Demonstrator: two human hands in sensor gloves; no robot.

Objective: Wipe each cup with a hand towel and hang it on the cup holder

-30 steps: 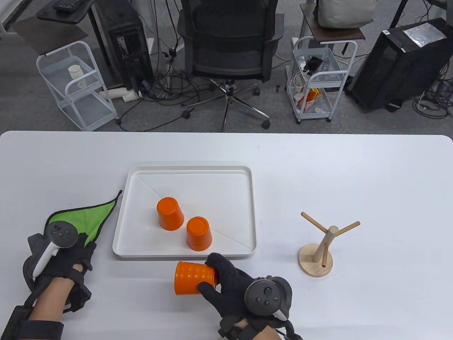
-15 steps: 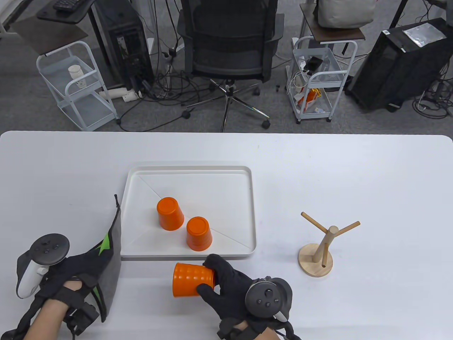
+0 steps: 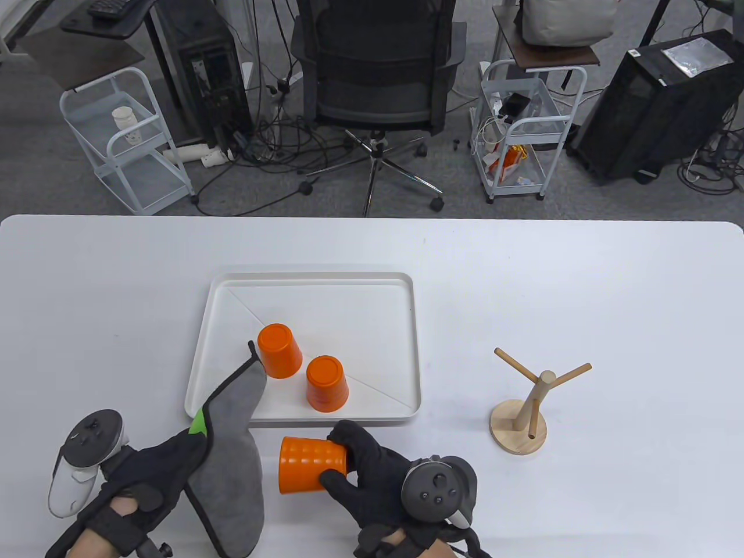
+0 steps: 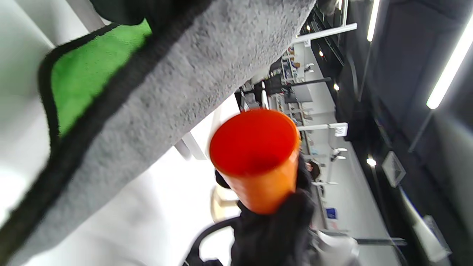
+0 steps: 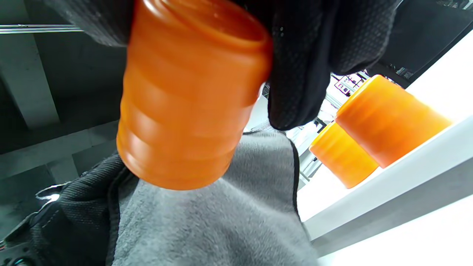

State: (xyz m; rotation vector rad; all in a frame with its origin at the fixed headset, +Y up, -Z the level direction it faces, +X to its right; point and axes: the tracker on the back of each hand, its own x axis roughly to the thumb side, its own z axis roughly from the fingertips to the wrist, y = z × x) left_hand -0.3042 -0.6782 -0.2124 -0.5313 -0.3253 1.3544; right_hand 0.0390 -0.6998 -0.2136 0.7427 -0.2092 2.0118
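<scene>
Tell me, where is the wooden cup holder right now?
In the table view, the cup holder stands empty on the table's right side, right of the tray, apart from both hands.

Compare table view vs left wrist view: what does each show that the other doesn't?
Table view only: the white tray with two upside-down orange cups, the empty wooden cup holder, and the left hand.
Left wrist view only: the held cup's open mouth and inside.
Both: the towel, gray side with a green patch, the held orange cup, and the right hand gripping its base.
</scene>
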